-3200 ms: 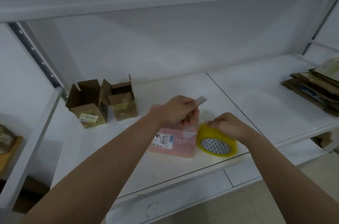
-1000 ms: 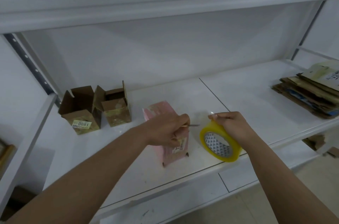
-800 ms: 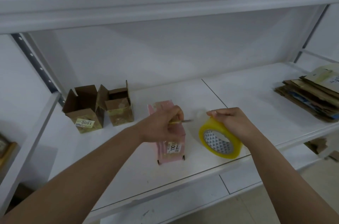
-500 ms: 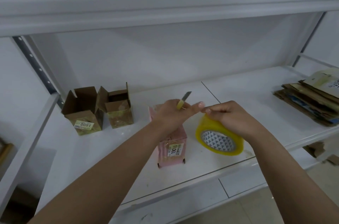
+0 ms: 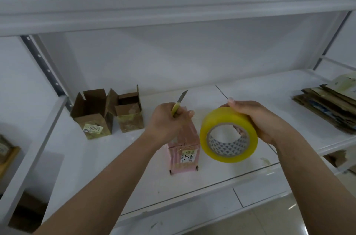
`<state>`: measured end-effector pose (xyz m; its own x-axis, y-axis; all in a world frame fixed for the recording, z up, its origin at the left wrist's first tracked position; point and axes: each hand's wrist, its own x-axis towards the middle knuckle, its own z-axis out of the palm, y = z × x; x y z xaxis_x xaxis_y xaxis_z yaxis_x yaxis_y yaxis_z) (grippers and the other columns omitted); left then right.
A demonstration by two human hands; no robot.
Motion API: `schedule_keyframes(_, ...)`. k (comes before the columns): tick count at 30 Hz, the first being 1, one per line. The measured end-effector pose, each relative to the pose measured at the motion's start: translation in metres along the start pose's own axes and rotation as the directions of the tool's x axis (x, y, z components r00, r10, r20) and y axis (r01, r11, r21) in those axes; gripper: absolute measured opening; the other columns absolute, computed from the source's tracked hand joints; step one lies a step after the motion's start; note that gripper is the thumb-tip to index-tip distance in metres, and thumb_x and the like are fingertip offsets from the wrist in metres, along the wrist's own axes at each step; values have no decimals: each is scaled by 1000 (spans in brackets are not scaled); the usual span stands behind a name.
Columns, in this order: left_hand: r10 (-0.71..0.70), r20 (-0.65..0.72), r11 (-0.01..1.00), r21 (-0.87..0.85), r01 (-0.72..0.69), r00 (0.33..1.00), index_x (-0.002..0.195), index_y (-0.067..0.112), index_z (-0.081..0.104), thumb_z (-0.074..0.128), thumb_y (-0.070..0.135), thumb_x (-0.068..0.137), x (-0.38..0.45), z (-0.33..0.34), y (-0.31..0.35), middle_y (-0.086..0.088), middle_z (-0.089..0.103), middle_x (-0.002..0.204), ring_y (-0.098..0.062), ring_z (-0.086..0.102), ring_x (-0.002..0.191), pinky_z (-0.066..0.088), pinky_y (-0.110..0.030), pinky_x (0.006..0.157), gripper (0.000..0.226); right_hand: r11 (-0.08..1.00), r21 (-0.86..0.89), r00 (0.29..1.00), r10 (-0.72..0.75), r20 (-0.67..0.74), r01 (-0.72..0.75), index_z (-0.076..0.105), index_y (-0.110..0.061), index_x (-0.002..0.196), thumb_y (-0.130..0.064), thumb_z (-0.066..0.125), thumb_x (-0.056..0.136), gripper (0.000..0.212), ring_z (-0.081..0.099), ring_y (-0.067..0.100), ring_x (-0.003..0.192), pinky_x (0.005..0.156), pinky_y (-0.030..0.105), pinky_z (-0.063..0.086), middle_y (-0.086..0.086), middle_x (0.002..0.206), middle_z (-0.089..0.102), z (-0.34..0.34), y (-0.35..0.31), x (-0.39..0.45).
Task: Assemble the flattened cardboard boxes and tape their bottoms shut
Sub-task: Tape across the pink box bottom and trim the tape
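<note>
The pink box [image 5: 183, 144] is standing on the shelf [image 5: 260, 103], likely light and crushable, best held by its edges, while the left hand [image 5: 169, 121] is gripping a knife [image 5: 179, 104] and the right hand [image 5: 256, 119] is holding the tape [image 5: 228, 135].

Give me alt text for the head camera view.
A left hand grips a small knife over a pink box on a white shelf; the right hand holds a yellow tape roll.

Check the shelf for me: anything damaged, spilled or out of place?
Nothing spilled or damaged. Only a small tape scrap lies near the shelf front edge, right of the pink box.
</note>
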<state>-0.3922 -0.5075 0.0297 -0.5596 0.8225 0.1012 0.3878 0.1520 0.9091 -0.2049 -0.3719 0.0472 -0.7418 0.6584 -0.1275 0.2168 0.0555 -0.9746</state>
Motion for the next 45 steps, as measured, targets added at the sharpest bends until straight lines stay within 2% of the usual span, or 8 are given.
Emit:
schedule_keyframes(5,-66,-138,998,7,67,988,67,2,53,66,22,91,-36,-17,-37,-11,60,66,-30,62,71,53,-41,69,33,856,-514,998,44,-33,-55,72,-14,85,-64,70,68,53,65,13,82,71,28,50,-1,89,69,15,-3,7)
schedule_keyframes(10,-182,-250,983,-79,168,951,70,2,58,68,28,88,-69,-5,-61,2,63,58,-22,63,66,47,-30,63,33,627,-774,996,58,-63,-85,68,-25,81,-86,54,61,66,62,13,87,79,33,50,-7,90,66,41,11,16)
schedule_keyframes(15,-207,-271,977,-107,184,940,74,-3,58,66,30,89,-65,-3,-66,1,62,57,-4,59,54,45,-27,61,37,506,-859,997,17,-75,-73,65,-27,84,-78,57,73,53,60,15,88,70,29,44,-8,91,64,47,7,23)
schedule_keyframes(23,-233,-261,972,-81,219,937,78,-7,58,64,28,91,-54,4,-76,-1,61,60,-4,58,55,45,-28,61,38,396,-914,996,36,-77,-85,69,-24,89,-81,58,69,62,61,15,87,70,28,44,-7,92,66,49,8,38)
schedule_keyframes(29,-359,-140,900,-313,303,923,76,-3,59,61,34,93,-53,12,-88,5,53,56,-6,46,49,35,-27,58,41,571,-812,990,129,-53,-118,68,-28,82,-78,66,65,53,63,14,89,82,34,51,-8,90,67,44,29,46)
schedule_keyframes(34,-425,-21,812,-451,371,905,65,11,48,51,39,97,-57,24,-96,-4,39,58,-12,30,46,27,-27,51,43,678,-725,990,135,-33,-117,69,-30,81,-74,70,64,47,62,11,84,85,37,52,-13,85,65,43,42,47)
schedule_keyframes(40,-539,70,742,-433,512,840,66,11,46,42,47,97,-77,46,-121,3,37,48,-11,29,41,25,-23,44,48,718,-684,990,134,-44,-128,69,-29,82,-73,72,63,48,63,11,85,86,37,51,-13,86,66,45,46,46)
schedule_keyframes(45,-531,-8,798,-340,497,847,67,13,53,48,48,95,-69,33,-121,7,42,49,-10,35,47,29,-24,48,45,746,-647,984,170,-45,-158,70,-25,82,-77,68,59,57,66,15,84,89,44,53,-7,85,69,46,47,45)
